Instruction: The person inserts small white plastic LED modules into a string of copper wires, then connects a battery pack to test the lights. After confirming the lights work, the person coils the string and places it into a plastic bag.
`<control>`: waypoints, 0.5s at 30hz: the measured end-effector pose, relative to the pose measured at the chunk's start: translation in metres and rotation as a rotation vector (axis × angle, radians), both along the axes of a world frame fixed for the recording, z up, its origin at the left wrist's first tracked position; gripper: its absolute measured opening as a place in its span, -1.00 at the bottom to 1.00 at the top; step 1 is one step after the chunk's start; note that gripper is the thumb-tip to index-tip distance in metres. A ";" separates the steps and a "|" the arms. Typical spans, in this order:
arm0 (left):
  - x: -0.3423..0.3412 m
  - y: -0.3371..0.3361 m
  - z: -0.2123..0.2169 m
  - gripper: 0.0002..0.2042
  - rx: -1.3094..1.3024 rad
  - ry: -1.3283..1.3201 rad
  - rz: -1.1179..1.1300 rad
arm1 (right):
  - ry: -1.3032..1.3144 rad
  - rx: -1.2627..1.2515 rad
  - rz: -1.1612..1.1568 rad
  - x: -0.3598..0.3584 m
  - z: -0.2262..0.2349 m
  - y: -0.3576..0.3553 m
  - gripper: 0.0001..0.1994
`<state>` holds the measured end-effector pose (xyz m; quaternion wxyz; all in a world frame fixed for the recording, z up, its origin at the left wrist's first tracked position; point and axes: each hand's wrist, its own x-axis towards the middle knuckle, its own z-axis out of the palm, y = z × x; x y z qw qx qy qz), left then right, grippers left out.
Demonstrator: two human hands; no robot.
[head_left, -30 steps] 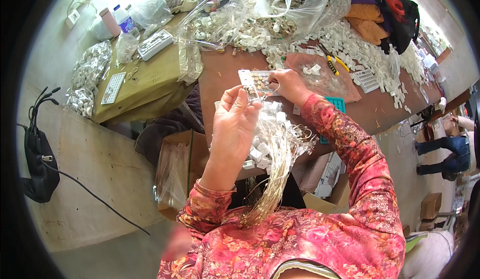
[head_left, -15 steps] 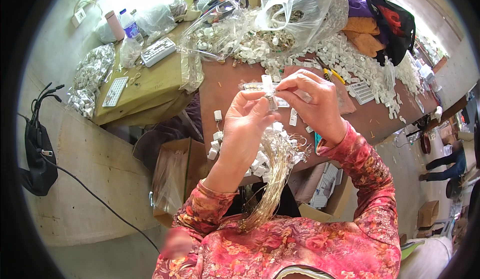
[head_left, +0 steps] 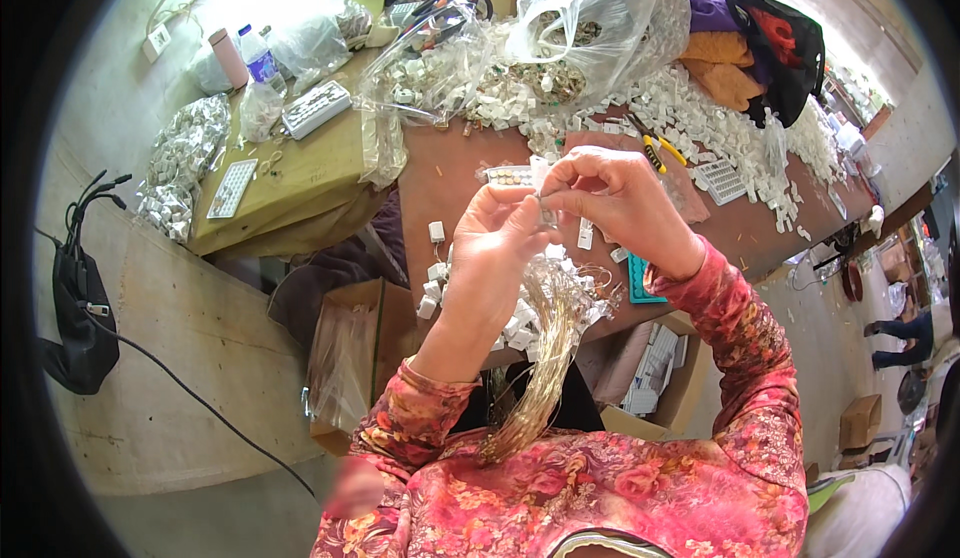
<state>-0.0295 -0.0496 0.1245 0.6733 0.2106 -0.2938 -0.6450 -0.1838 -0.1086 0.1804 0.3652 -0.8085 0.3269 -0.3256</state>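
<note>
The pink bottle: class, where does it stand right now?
In the head view, the pink bottle stands upper left on the yellow-green table, beside a clear water bottle.

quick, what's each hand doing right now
Left hand: closed, pinching a small white piece.
Right hand: closed on the same piece, fingers meeting the left's.

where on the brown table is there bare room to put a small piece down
Bare brown table between the clear plastic bags and the left hand. Another strip right of the white tray. The far edge is crowded with small white parts.
</note>
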 end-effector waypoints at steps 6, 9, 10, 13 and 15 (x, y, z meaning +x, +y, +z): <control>-0.001 0.001 0.001 -0.87 0.073 0.146 0.039 | -0.060 -0.622 -0.122 0.009 -0.021 0.013 -0.87; -0.004 0.000 0.000 -0.86 0.088 0.106 0.066 | -0.065 -0.648 -0.138 0.010 -0.027 0.014 -0.81; -0.004 -0.001 -0.001 -0.85 0.089 0.091 0.066 | -0.087 -0.665 -0.144 0.009 -0.027 0.012 -0.80; 0.003 -0.006 -0.003 -0.84 0.061 0.109 -0.056 | -0.148 -0.497 -0.072 0.002 -0.017 0.006 -0.78; 0.009 -0.011 -0.003 -0.83 -0.004 0.177 -0.166 | -0.243 -0.055 -0.129 -0.003 -0.007 0.001 -0.77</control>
